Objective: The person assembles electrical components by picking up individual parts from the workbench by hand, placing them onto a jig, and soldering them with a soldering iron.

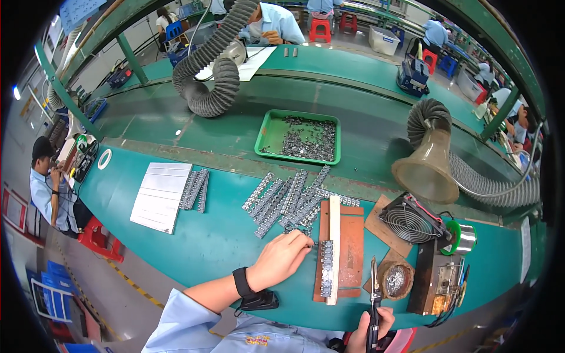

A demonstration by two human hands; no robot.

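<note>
My left hand point(282, 259) reaches in over the green bench, its fingers pinched beside the left edge of a reddish-brown board point(351, 253). Whatever lies between those fingertips is too small to make out. A pale wooden bar point(334, 265) runs lengthwise along the board, and a strip of small grey parts point(326, 267) lies against its left side. At the lower right, my right hand point(381, 325) is closed around a soldering iron point(375, 300), whose tip points up and away from me. Just right of the iron sits a round brown dish point(395, 279) with silvery bits in it.
More grey part strips point(285, 200) lie in a pile beyond my left hand. Farther off is a green tray point(259, 141) of small metal parts. A fan point(409, 217), a solder spool point(462, 237) and a metal box point(432, 282) stand at right, below a fume hood point(429, 167). White plates point(156, 197) lie left.
</note>
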